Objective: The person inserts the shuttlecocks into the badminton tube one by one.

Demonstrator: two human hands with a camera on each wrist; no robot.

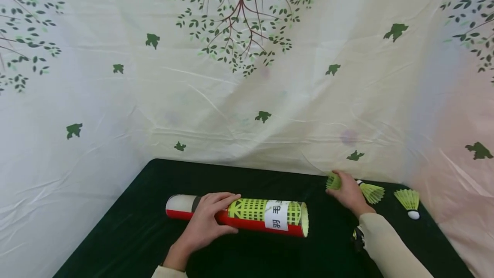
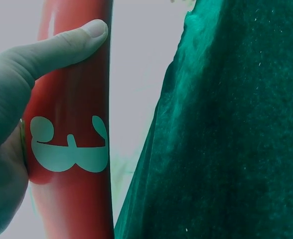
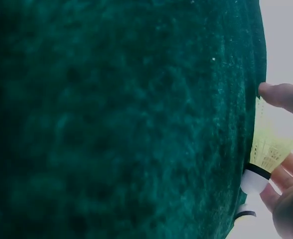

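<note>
Lying on its side on a dark green cloth, a red badminton shuttlecock tube with a white lettered label toward its right end. Gripped about its middle by the left hand, fingers over the top and thumb on the near side; cannot tell how firmly. Right of the tube and farther back, near the far edge of the cloth, the right hand, apparently pinching a yellow-green shuttlecock between thumb and fingers, with the white cork showing in the right wrist view. Farther right of the tube, a second shuttlecock just beside the right hand, then a third shuttlecock, cork toward the near side. Behind the tube, a pale printed fabric backdrop. Likely trouble, as a judgement: rolling of the tube on any easing of the left hand, because of its round wall; creasing of the thin skirt from too hard a pinch; loss of the pinched shuttlecock over the far edge from too light a pinch; knocking of the second shuttlecock through a careless sweep, being so close to the right hand.
</note>
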